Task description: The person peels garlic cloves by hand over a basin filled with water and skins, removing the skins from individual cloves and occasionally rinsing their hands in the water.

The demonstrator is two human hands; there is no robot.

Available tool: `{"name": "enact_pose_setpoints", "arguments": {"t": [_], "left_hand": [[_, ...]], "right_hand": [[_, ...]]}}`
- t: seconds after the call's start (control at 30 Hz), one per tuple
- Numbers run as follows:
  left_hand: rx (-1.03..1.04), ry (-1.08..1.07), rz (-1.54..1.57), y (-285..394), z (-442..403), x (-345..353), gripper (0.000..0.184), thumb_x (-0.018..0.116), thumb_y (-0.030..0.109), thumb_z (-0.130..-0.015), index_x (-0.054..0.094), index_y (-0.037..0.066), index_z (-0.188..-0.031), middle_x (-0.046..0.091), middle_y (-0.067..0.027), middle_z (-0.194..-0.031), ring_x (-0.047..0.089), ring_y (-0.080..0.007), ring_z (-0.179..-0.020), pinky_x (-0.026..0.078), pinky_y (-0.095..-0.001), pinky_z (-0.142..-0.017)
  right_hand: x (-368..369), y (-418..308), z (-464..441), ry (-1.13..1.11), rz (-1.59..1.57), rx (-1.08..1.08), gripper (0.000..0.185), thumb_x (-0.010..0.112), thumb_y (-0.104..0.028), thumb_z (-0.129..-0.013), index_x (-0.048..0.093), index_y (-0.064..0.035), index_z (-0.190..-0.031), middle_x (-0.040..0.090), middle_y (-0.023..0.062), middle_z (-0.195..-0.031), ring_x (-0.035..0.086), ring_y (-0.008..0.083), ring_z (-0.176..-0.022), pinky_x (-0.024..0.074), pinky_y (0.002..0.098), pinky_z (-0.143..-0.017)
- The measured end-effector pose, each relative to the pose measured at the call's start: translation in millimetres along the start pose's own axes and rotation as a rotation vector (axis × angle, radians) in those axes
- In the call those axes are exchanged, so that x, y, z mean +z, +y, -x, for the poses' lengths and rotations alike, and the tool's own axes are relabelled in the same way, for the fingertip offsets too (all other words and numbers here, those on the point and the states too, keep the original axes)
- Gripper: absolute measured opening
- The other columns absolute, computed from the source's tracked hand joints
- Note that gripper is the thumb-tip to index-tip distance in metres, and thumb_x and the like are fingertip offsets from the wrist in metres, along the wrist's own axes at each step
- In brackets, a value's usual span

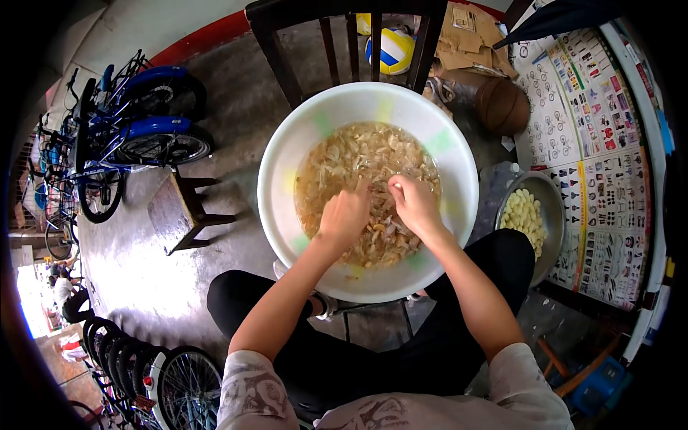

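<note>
A large white basin [283, 154] stands in front of me, holding brownish water with garlic cloves and loose skins [344, 154] in it. Over its middle, my left hand [345, 215] has its fingers closed together, their tips pointing up and right; what they hold, if anything, is too small to tell. Close to its right, my right hand [414, 204] pinches a small pale piece, which looks like a garlic clove [394, 183]. To the right of the basin, a metal bowl [557, 215] holds many peeled cloves [524, 218].
Behind the basin is a dark wooden chair [283, 68]. A low stool [179, 211] and bicycles [154, 140] are at the left. A basketball [503, 106], cardboard [466, 43] and a volleyball [393, 51] lie at the back. A person [69, 295] is far left.
</note>
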State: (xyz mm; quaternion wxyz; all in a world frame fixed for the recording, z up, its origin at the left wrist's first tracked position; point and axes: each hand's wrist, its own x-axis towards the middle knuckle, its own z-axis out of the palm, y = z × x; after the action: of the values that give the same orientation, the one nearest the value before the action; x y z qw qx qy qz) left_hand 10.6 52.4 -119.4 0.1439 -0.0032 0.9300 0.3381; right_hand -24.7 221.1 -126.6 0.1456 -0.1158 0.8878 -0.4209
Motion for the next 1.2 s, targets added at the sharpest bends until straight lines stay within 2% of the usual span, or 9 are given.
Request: {"name": "enact_pose_setpoints", "arguments": {"t": [0.1,0.27,0.4,0.47,0.57,0.63,0.73,0.9,1.2], "left_hand": [[0.062,-0.065,-0.52,-18.7,-4.5,14.9,0.042,0.07,0.006,-0.077,0.055,0.006,-0.116,0.062,-0.0146,-0.108,0.068,-0.0329,-0.096,0.058,-0.0435,-0.075],[0.09,-0.175,-0.678,-10.8,8.3,15.1,0.053,0.08,0.014,-0.068,0.056,0.006,-0.115,0.06,-0.0146,-0.106,0.066,-0.0292,-0.104,0.058,-0.0413,-0.078],[0.077,-0.125,-0.574,4.4,17.0,-20.7,0.046,0.076,0.015,-0.075,0.059,0.006,-0.116,0.06,-0.0129,-0.115,0.063,-0.0277,-0.109,0.058,-0.041,-0.081],[0.108,-0.001,-0.569,6.6,21.4,-37.7,0.042,0.075,0.017,-0.078,0.061,0.005,-0.116,0.06,-0.0112,-0.119,0.062,-0.0269,-0.111,0.057,-0.0395,-0.082],[0.245,0.263,-0.163,5.5,22.5,-52.4,0.029,0.07,0.012,-0.085,0.066,0.004,-0.113,0.065,-0.0128,-0.11,0.066,-0.025,-0.105,0.057,-0.038,-0.079],[0.178,0.227,0.438,11.0,21.6,-54.0,0.021,0.066,0.008,-0.09,0.069,0.001,-0.109,0.067,-0.0155,-0.099,0.07,-0.0243,-0.092,0.058,-0.0354,-0.075],[0.097,0.225,0.587,15.5,20.3,-49.2,0.022,0.068,0.005,-0.09,0.069,-0.001,-0.111,0.07,-0.0113,-0.099,0.07,-0.0179,-0.083,0.055,-0.0282,-0.072],[0.167,0.298,0.586,19.5,18.3,-48.5,0.018,0.068,0.0,-0.089,0.071,-0.002,-0.106,0.071,-0.0111,-0.098,0.07,-0.0164,-0.085,0.056,-0.0273,-0.072],[0.27,0.444,0.447,18.5,17.0,-32.0,0.013,0.068,-0.005,-0.084,0.072,-0.003,-0.097,0.071,-0.0154,-0.094,0.071,-0.0248,-0.078,0.056,-0.0318,-0.068]], "right_hand": [[5.9,21.7,0.6,-0.085,0.336,0.014,0.009,0.059,-0.008,-0.089,0.065,-0.002,-0.093,0.067,0.0169,-0.089,0.067,0.0357,-0.089,0.0523,0.0471,-0.079],[9.3,11.6,8.8,-0.259,0.539,0.046,0.025,0.058,-0.004,-0.087,0.065,-0.0031,-0.111,0.067,0.0168,-0.094,0.067,0.0368,-0.098,0.053,0.0464,-0.086],[-1.3,13.5,6.6,-0.092,0.298,-0.131,0.042,0.057,0.0,-0.087,0.057,-0.0041,-0.129,0.067,0.0204,-0.102,0.066,0.0421,-0.1,0.0523,0.0483,-0.09],[-19.3,-16.0,6.3,-0.017,0.213,-0.089,0.039,0.058,0.002,-0.091,0.055,-0.0032,-0.13,0.068,0.019,-0.107,0.07,0.0352,-0.094,0.0553,0.0427,-0.084],[-28.8,-22.0,2.3,-0.208,-0.641,0.118,0.034,0.061,0.002,-0.095,0.055,0.0009,-0.129,0.07,0.0117,-0.108,0.069,0.012,-0.09,0.056,0.0245,-0.076],[-25.8,-26.4,3.9,-0.213,-0.632,0.083,0.034,0.06,0.002,-0.095,0.057,0.0023,-0.129,0.07,0.0119,-0.109,0.07,0.0132,-0.09,0.0565,0.0252,-0.078],[-25.2,-37.2,4.8,-0.192,-0.674,0.047,0.033,0.059,0.002,-0.096,0.059,0.0046,-0.129,0.07,0.0124,-0.112,0.071,0.0148,-0.092,0.0573,0.0261,-0.08],[-23.8,-37.0,5.5,-0.191,-0.674,0.042,0.033,0.056,0.0,-0.099,0.057,0.0064,-0.131,0.068,0.0126,-0.113,0.069,0.0165,-0.097,0.0559,0.0277,-0.087],[-13.3,-39.4,15.3,-0.013,-0.617,-0.02,0.028,0.059,0.004,-0.095,0.063,0.0069,-0.122,0.074,0.0148,-0.101,0.073,0.0165,-0.085,0.0581,0.0256,-0.077]]}}
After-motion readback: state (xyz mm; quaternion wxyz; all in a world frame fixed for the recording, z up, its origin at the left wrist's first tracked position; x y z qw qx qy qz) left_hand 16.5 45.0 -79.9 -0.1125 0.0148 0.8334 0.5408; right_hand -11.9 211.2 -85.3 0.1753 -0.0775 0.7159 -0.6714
